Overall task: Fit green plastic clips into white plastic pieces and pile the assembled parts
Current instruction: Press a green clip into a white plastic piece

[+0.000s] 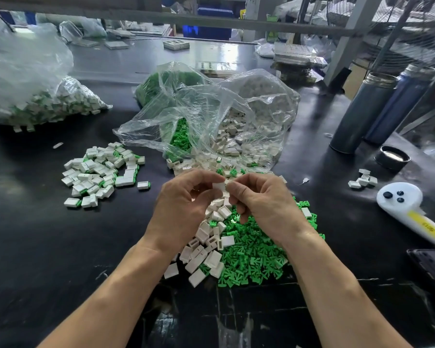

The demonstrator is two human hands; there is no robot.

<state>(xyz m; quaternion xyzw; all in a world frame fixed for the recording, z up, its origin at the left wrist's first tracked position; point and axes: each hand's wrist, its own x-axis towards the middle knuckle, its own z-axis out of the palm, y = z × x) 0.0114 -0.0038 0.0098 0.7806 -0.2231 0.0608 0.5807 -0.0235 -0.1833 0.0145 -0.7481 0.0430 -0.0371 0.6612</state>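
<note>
The step in hand is the fitting itself: both hands meet above the loose stock in the middle of the dark bench [35, 247], and between them sits one white piece [219, 186]. The left hand [183, 204] has its thumb and forefinger curled round the near end of that piece, and the right hand [261, 199] closes its fingertips on the other end, its remaining fingers curled under. A green clip is probably being pressed in from the right side, but the fingers cover that spot and no green shows there, so whether the clip is seated yet cannot be told. Directly below the hands lie the supplies: a heap of white pieces [206, 249] touching a wider heap of green clips [256, 252], both spilling from an open clear plastic bag [211, 114]. The pile of assembled parts [103, 169] lies to the left, well apart from the hands, with a fuller bag of finished parts [43, 101] behind it. Judging by this, the next move calls for a firm, straight push until the clip sits flush, then a reach by the left hand to drop the part on the left pile, while the right picks up a fresh clip from the green heap.
</note>
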